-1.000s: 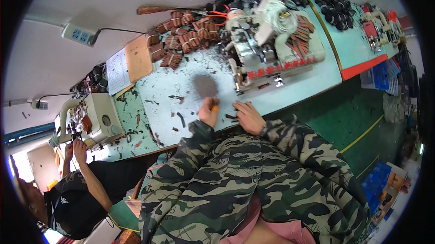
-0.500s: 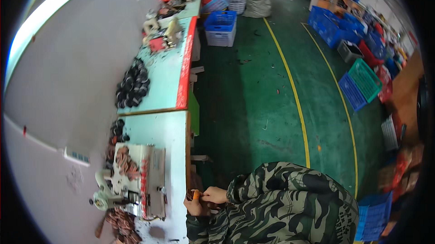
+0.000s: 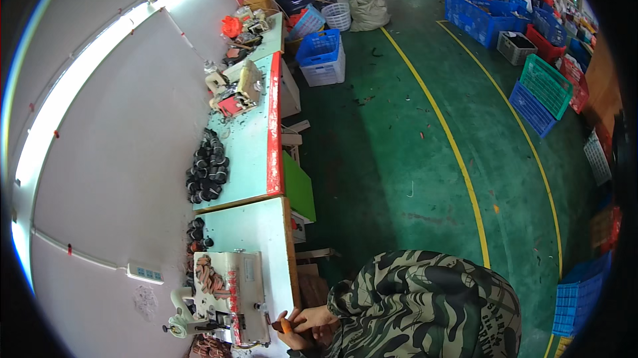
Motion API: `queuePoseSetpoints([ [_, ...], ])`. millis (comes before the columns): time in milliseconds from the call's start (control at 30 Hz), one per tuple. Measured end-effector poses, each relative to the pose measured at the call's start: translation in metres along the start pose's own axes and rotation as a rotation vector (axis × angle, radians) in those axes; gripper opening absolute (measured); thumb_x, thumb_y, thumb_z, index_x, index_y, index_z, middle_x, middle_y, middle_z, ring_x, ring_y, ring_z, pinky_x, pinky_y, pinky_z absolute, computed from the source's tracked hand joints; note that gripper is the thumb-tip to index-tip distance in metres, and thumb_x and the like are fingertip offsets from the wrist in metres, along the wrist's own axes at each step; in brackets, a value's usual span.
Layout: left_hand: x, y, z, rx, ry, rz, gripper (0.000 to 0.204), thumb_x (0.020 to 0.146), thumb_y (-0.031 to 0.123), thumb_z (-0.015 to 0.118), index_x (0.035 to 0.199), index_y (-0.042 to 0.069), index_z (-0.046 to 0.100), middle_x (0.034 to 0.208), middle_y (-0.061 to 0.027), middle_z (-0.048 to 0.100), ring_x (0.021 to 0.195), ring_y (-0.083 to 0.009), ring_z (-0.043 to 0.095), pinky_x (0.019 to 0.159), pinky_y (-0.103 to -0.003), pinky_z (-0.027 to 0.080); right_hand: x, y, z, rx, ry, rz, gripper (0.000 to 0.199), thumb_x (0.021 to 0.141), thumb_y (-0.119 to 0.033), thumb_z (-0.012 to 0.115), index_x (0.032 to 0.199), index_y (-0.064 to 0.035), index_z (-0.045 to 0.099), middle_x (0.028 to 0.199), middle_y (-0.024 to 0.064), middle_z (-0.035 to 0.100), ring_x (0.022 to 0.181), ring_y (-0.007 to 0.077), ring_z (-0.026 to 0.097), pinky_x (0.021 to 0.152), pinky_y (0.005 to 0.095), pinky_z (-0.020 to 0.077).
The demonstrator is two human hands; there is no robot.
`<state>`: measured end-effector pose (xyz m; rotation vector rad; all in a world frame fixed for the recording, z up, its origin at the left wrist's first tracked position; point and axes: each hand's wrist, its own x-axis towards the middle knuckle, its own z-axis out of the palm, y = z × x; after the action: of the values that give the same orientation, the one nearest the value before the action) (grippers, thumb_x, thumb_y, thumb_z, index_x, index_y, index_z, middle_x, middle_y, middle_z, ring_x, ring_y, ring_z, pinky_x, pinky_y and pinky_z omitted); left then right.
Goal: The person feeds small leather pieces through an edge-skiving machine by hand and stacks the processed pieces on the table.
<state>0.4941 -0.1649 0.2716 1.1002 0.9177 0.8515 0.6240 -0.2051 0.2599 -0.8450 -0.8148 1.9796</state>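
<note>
Floor: green, yellow line, crates far right.
Bench: pale, red-edged, running far along the left wall.
Sewing machine: white, near left, on the bench.
My sleeves: camouflage, near edge.
My right hand: fingers curled over the left, just right of the machine.
My left hand: clenched on a small orange piece; what kind, I cannot tell.

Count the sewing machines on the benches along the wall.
2. One white sewing machine sits on the near bench beside the hands; a second machine stands on the far bench. Others may be hidden in the clutter beyond.
</note>
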Motion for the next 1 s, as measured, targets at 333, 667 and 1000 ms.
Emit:
queuePoseSetpoints([
  [333,0.022,-0.032,-0.281,0.396,0.181,0.090,0.067,0.083,0.031,0.061,0.137,0.014,0.025,0.113,-0.0185,0.060,0.089,-0.0293,0.059,0.107,-0.051,0.021,0.212,0.027,0.082,-1.301,0.077,-0.201,0.022,0.074,-0.024,0.059,0.081,-0.0031,0.063,0.080,0.0175,0.061,0.076,0.0356,0.061,0.064,0.0443,0.0486],
  [667,0.069,-0.053,-0.422,0.403,0.266,0.288,0.069,0.079,0.025,0.070,0.129,-0.009,0.037,0.111,-0.0213,0.057,0.099,-0.0277,0.058,0.088,-0.036,0.045,0.402,0.105,0.122,-1.410,0.019,-0.448,0.028,0.074,-0.016,0.064,0.091,-0.0035,0.046,0.094,0.0162,0.045,0.075,0.0346,0.057,0.059,0.0422,0.0490],
  [1000,0.104,-0.016,-0.376,0.151,0.424,0.071,0.047,0.083,0.021,0.064,0.119,-0.006,0.050,0.111,-0.0205,0.058,0.097,-0.0257,0.059,0.085,-0.036,0.046,0.375,0.025,0.143,-1.261,0.116,-0.442,0.023,0.080,-0.025,0.060,0.090,-0.0048,0.053,0.089,0.0098,0.050,0.078,0.0314,0.057,0.061,0.0412,0.0473],
])
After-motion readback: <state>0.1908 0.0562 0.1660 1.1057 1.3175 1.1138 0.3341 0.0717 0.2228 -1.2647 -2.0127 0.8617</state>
